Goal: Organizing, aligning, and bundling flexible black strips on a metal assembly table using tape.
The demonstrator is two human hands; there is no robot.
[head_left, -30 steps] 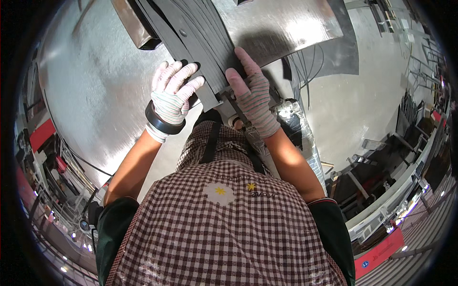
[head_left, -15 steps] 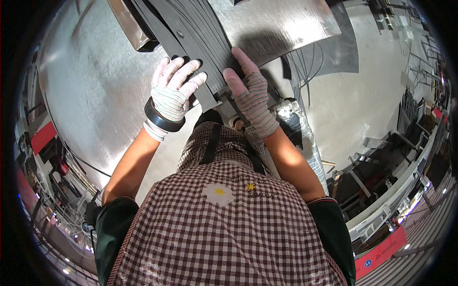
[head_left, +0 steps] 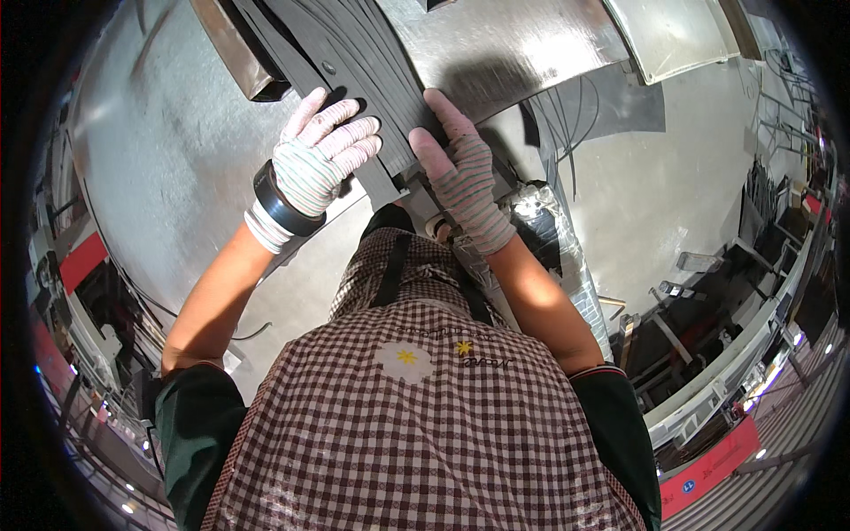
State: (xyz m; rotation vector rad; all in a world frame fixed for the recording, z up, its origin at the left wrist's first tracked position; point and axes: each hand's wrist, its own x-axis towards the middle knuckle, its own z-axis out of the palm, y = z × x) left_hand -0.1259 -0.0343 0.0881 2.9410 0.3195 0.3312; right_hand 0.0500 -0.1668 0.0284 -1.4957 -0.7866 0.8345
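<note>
A bundle of long dark grey flat strips (head_left: 359,66) runs from the far edge towards me, its near ends squared off close to my body. My left hand (head_left: 320,155), in a striped glove with a black band at the wrist, lies along the left side of the bundle, fingers stretched out. At the right side is my right hand (head_left: 465,181), gloved too. Its thumb and forefinger are extended and apart, reaching the bundle's right edge. The other right fingers are partly hidden. Neither hand is closed around the strips.
A shiny metal table (head_left: 159,168) spreads to the left, with a rectangular metal tube (head_left: 235,49) beside the strips. Another metal sheet (head_left: 522,44) lies right of them. Thin dark cables (head_left: 571,115) hang past its edge. A pale framed panel (head_left: 673,40) is at the far right.
My left hand has shifted slightly left and turned, its fingers now slanting more to the right. The right hand stays almost still. A pale panel has come into view at the far right.
</note>
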